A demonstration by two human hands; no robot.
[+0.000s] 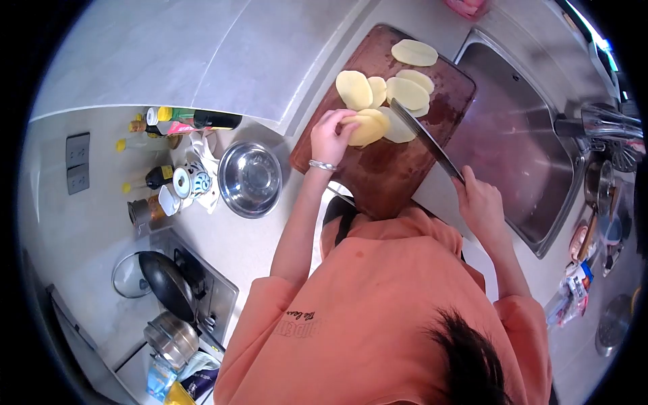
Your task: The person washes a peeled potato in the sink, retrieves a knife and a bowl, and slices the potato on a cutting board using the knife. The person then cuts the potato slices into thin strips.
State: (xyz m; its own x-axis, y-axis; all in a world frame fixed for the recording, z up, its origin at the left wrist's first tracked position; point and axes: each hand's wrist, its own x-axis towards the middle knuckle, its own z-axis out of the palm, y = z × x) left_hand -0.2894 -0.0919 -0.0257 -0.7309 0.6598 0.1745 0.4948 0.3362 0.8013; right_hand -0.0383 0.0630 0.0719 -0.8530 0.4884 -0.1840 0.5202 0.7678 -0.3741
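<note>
Several thin, pale yellow potato slices [353,90] lie spread over the far half of a brown wooden cutting board [385,177]. My left hand [330,139], with a silver bracelet at the wrist, pinches a small overlapping stack of potato slices [368,128] at the board's left side. In my right hand [480,200] is the handle of a kitchen knife [432,145]. Its blade points up and to the left, and the tip rests over slices near the middle of the board. Whether the blade touches them I cannot tell.
Right of the board is a steel sink [520,148]. On the left counter stand a metal bowl [250,179], a patterned jar [192,181] and several bottles [202,119]. A black wok [167,285] sits on the stove at lower left, near a steel pot [171,339].
</note>
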